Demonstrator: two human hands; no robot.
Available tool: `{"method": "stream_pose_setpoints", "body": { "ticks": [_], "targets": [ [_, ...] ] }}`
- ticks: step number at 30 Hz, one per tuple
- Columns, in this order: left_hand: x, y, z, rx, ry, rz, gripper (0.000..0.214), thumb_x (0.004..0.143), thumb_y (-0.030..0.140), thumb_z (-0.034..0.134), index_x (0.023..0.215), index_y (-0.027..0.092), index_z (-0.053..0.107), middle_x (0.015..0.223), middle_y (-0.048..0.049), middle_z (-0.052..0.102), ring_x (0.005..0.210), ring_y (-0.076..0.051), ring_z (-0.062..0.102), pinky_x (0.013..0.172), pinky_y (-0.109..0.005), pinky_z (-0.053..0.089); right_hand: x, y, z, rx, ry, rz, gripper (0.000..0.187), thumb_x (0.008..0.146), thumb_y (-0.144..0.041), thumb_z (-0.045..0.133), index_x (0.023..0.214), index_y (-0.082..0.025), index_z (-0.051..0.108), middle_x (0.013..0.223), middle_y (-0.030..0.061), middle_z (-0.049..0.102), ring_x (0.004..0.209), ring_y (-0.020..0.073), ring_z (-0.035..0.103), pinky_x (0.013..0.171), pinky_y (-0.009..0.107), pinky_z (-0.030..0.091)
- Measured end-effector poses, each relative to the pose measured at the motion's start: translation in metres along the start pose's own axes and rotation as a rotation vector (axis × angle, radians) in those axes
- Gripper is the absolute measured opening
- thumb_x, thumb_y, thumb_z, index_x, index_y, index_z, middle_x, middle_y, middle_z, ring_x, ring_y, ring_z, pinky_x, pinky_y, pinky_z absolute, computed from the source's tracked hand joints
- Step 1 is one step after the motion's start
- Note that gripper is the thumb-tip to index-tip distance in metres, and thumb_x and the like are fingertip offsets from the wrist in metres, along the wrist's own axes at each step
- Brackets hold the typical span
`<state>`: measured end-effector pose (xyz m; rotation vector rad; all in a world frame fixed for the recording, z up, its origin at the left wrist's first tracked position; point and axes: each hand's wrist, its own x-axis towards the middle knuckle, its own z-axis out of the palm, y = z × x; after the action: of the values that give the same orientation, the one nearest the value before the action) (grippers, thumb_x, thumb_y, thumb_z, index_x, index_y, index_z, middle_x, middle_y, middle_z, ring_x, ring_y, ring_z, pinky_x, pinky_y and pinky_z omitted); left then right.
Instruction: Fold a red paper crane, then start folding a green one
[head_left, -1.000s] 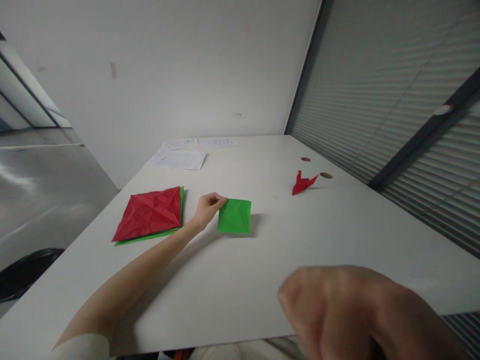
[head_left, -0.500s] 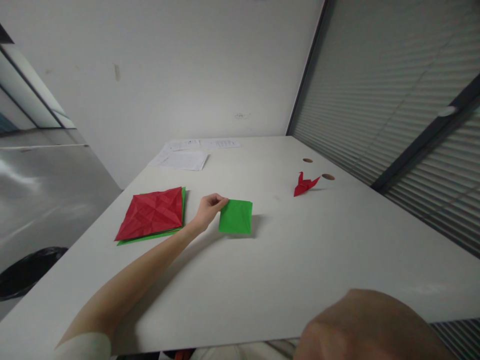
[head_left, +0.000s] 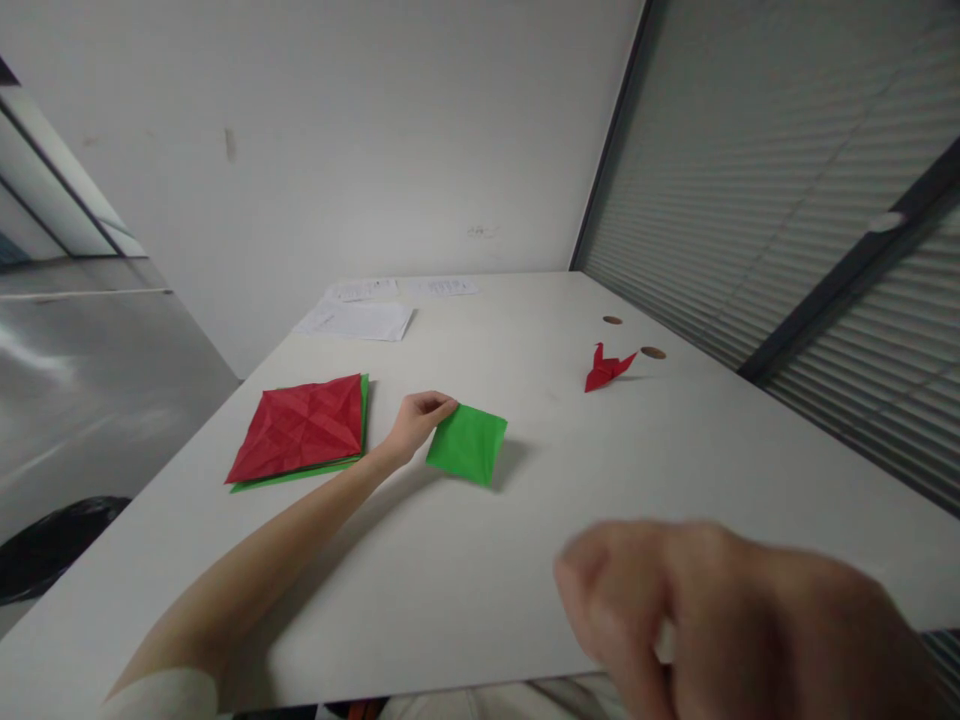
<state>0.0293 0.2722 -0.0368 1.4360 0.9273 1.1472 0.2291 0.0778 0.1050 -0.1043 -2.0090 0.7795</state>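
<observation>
My left hand [head_left: 418,420] reaches out over the white table [head_left: 525,560] and pinches the upper left corner of a folded green paper square [head_left: 469,443], which hangs turned like a diamond just above the tabletop. My right hand [head_left: 720,620] is close to the camera at the lower right, blurred, with its fingers curled inward; whether it holds anything is unclear. A small red folded paper crane [head_left: 606,367] stands farther back on the right.
A creased red paper sheet [head_left: 300,425] lies on green sheets [head_left: 365,395] left of my left hand. White printed papers [head_left: 360,318] lie at the table's far end. Two round holes [head_left: 651,352] mark the table by the window blinds. A black bin [head_left: 52,545] sits on the floor, left.
The green square has been lifted by its corner and rotated from lying square-on into a diamond tilt. My right hand dropped low, then rose back into view.
</observation>
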Motion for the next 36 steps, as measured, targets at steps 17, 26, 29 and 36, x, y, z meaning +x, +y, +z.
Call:
{"method": "stream_pose_setpoints", "body": {
  "ticks": [17, 26, 29, 36],
  "targets": [
    [-0.021, -0.001, 0.019, 0.535, -0.109, 0.258, 0.026, 0.088, 0.039, 0.051, 0.086, 0.016, 0.063, 0.055, 0.0051, 0.048, 0.051, -0.009, 0.040, 0.051, -0.020, 0.031, -0.074, 0.195, -0.021, -0.356, 0.284, 0.819, 0.033, 0.083, -0.044, 0.057, 0.069, -0.017, 0.068, 0.065, 0.0023, 0.066, 0.062, 0.0162, 0.057, 0.058, 0.027, 0.042],
    [-0.018, 0.001, 0.017, 0.596, -0.106, 0.274, 0.026, 0.090, 0.041, 0.048, 0.091, 0.017, 0.060, 0.052, 0.0064, 0.045, 0.048, -0.009, 0.038, 0.050, -0.020, 0.027, -0.080, 0.192, -0.028, -0.414, 0.270, 0.840, 0.043, 0.086, -0.050, 0.051, 0.059, -0.018, 0.061, 0.052, 0.0002, 0.058, 0.054, 0.0146, 0.053, 0.054, 0.026, 0.039],
    [-0.017, 0.000, 0.017, 0.483, -0.158, 0.192, 0.037, 0.087, 0.047, 0.051, 0.106, 0.016, 0.058, 0.053, 0.0069, 0.044, 0.048, -0.009, 0.037, 0.047, -0.020, 0.027, -0.082, 0.194, -0.028, -0.448, 0.292, 0.825, 0.047, 0.087, -0.053, 0.048, 0.056, -0.019, 0.055, 0.051, -0.0001, 0.055, 0.053, 0.0142, 0.051, 0.053, 0.025, 0.038],
    [-0.010, -0.010, 0.016, 0.304, -0.151, 0.074, 0.056, 0.079, 0.066, 0.052, 0.062, 0.013, 0.058, 0.051, 0.0032, 0.043, 0.050, -0.008, 0.037, 0.047, -0.021, 0.026, -0.086, 0.199, -0.036, -0.531, 0.355, 0.796, 0.050, 0.087, -0.055, 0.044, 0.053, -0.019, 0.049, 0.049, -0.0019, 0.046, 0.052, 0.0124, 0.043, 0.050, 0.025, 0.032]
  ]
}}
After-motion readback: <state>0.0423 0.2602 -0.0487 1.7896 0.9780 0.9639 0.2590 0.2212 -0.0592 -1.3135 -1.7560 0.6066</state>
